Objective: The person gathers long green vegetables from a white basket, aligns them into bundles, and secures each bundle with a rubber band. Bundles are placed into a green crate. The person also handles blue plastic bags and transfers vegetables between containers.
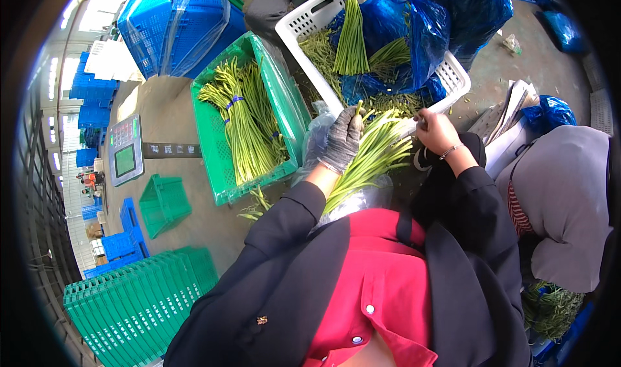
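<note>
My left hand (342,136) wears a grey knit glove and is closed on a garlic scape, whose cut end pokes out above the fingers. A loose bunch of green garlic scapes (376,156) lies across my lap, right beside that glove. My bare right hand (436,131), with a bracelet at the wrist, is held to the right of the bunch, fingers curled together; whether something thin is pinched in them cannot be made out. Just beyond both hands is a white plastic crate (453,83) with a blue plastic liner, a tied bundle of scapes (351,41) and loose trimmings.
At the left stands a green crate (213,173) lined with clear film, holding tied bundles (245,124). Past it are a digital scale display (126,151) and a small green crate (165,206). Stacked green crates (140,304) sit lower left. A person in grey (558,197) bends at my right.
</note>
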Demonstrator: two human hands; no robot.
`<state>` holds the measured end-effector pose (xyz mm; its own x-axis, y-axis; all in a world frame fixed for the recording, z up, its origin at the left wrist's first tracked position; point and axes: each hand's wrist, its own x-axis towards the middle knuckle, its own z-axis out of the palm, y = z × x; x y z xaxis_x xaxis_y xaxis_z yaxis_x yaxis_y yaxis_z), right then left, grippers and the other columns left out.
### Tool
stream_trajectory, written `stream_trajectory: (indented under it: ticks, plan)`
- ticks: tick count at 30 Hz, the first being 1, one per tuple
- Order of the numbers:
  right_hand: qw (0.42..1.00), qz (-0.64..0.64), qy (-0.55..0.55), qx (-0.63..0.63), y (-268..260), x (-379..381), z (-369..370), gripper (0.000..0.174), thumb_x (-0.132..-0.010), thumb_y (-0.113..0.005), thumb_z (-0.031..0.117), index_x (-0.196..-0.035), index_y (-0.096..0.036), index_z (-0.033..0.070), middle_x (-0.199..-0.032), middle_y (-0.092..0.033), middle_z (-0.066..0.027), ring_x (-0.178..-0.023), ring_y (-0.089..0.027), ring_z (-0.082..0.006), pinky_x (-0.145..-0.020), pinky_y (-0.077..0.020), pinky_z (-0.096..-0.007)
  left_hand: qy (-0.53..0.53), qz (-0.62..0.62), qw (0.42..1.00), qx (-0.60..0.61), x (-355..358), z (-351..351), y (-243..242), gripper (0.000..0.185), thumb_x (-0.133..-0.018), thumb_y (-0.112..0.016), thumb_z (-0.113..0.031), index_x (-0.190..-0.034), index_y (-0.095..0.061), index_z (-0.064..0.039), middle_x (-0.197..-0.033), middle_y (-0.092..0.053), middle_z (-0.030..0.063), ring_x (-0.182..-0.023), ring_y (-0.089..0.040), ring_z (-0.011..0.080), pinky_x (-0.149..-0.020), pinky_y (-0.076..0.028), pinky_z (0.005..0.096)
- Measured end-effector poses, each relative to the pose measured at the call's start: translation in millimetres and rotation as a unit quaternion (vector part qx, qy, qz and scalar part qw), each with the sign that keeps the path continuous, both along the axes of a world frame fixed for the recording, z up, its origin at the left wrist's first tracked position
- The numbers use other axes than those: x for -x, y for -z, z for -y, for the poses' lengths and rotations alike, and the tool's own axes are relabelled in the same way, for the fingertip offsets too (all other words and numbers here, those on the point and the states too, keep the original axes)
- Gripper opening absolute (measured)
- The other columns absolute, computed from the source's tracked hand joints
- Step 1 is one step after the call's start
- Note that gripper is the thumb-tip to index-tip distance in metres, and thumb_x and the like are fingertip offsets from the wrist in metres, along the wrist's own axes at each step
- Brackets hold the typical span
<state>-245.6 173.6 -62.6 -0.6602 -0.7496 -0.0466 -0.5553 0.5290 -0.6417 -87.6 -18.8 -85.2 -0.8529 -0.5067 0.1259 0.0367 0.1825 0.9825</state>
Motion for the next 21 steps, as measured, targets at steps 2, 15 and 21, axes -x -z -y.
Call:
stream_trajectory:
  ticks: [2, 15, 21]
  plan:
    - [0.991, 0.092, 0.039, 0.091, 2.2, 0.3, -3.6, 0.022, -0.079, -0.061, 0.013, -0.099, -0.062, 0.003, -0.075, -0.065, -0.0200, -0.070, -0.065, -0.0323, -0.064, -0.0503, -0.0391, -0.005, 0.033, 0.999, 0.032, -7.4, -3.7, -8.3, 0.033, -0.094, -0.058, -0.022, -0.122, -0.051, -0.006, -0.084, -0.055, 0.0012, -0.073, -0.052, 0.0094, -0.066, -0.047, 0.0246]
    - [0.832, 0.456, 0.237, 0.207, -9.3, -55.9, -32.7, 0.017, -0.083, -0.062, 0.013, -0.095, -0.060, 0.002, -0.062, -0.053, -0.0012, -0.046, -0.050, -0.0094, -0.043, -0.0437, -0.0249, 0.208, 0.453, 0.815, 0.297, -50.6, 9.5, -80.7, 0.088, -0.067, -0.075, -0.021, -0.141, -0.032, -0.001, -0.117, -0.057, 0.0217, -0.107, -0.058, 0.0327, -0.096, -0.043, 0.0345]
    - [0.748, 0.548, 0.243, 0.284, -11.4, -92.7, -51.6, 0.012, -0.083, -0.064, 0.012, -0.091, -0.059, 0.005, -0.063, -0.054, -0.0011, -0.048, -0.048, -0.0084, -0.045, -0.0472, -0.0253, 0.176, 0.276, 0.938, -0.110, -67.5, 54.5, -108.4, 0.068, -0.068, -0.072, -0.012, -0.131, -0.047, -0.003, -0.111, -0.062, 0.0056, -0.098, -0.059, 0.0169, -0.085, -0.049, 0.0295]
